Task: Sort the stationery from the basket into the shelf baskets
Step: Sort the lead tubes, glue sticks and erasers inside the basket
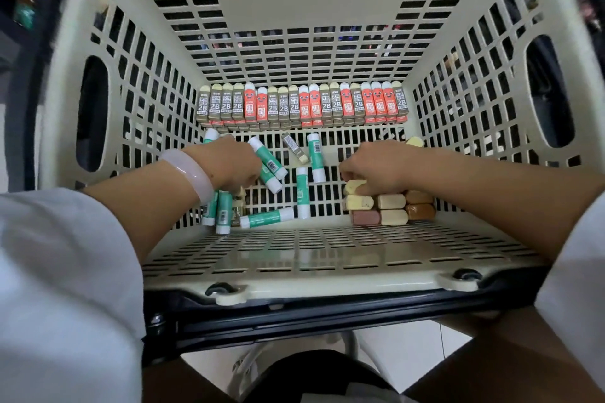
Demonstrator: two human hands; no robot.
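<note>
Both arms reach down into the cream slatted plastic basket [304, 275]. The left hand [226, 163], a pale pink bangle [190, 173] on its wrist, curls its fingers around green-and-white glue sticks [273, 173], with more sticks loose beneath and just right of its fingertips. Beyond the fingers, a row of grey and red boxed erasers [302, 105] lines the far wall. The right hand [376, 167] clenches a yellowish eraser [355, 186] atop the stacked tan, cream and brown erasers [393, 209].

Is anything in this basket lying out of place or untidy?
Yes. The erasers along the far wall stand in a neat row, but the green glue sticks lie scattered at different angles on the basket floor. One grey eraser lies tilted among them, away from the row.
</note>
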